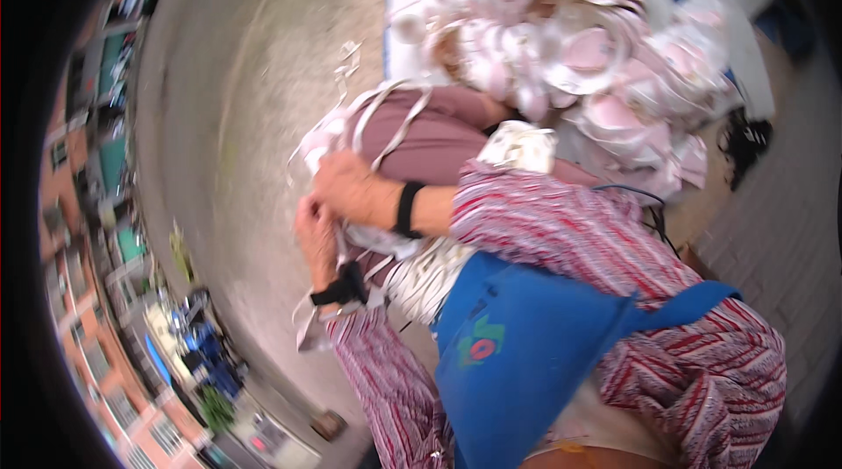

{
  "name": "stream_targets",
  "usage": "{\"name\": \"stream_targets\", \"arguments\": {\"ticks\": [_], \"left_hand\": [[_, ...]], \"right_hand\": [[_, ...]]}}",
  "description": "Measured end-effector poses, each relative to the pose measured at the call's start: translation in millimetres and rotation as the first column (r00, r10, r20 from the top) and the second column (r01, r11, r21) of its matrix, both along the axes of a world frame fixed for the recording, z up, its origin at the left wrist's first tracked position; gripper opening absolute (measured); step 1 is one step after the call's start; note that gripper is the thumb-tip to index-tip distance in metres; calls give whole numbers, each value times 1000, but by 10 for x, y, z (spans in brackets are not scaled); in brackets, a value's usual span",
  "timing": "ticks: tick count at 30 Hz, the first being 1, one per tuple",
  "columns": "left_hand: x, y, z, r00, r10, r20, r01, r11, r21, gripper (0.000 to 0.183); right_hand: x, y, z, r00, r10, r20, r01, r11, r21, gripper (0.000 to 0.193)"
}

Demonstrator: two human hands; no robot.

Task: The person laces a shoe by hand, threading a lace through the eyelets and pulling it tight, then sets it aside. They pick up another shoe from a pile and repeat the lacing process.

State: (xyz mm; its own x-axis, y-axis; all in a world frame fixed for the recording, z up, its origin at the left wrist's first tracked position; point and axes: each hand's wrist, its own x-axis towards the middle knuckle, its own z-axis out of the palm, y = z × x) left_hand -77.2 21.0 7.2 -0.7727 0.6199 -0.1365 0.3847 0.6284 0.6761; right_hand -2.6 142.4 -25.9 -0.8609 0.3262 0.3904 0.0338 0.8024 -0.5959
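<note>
Left hand (317,234) and right hand (353,188) together left of center near white straps (427,282), grip unclear; looks mid-piece, upper-right pink-white cloth pile (586,52) finished or waiting, can't tell.

Single view: head-worn wide fisheye, left of a side-by-side pair, facing down the wearer's front. Blue apron (535,337) lies close to the lens; left hand (316,236) and right hand (349,188) sit farther off, left of centre. Ground (254,118) spreads beyond; buildings (92,346) at the left rim appear steeply tilted, edges curved.
</note>
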Motion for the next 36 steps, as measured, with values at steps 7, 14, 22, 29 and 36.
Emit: {"name": "stream_targets", "arguments": {"ticks": [7,14,22,29,36], "left_hand": [[-9,-72,-176,954,112,279,-158,976,151,21],[29,-44,-178,895,106,433,-237,935,262,21],[-20,-77,-253,878,80,472,-229,936,268,23],[52,-1,-188,979,92,182,-140,953,268,18],[67,11,-118,992,78,100,-102,958,266,17]], "right_hand": [[105,155,39,999,3,51,0,998,-59,9],[138,259,71,994,74,83,-68,995,-72,5],[141,238,87,994,67,86,-69,997,19,7],[156,245,106,995,56,84,-56,998,3,8],[158,220,133,994,81,71,-83,996,18,7]]}}
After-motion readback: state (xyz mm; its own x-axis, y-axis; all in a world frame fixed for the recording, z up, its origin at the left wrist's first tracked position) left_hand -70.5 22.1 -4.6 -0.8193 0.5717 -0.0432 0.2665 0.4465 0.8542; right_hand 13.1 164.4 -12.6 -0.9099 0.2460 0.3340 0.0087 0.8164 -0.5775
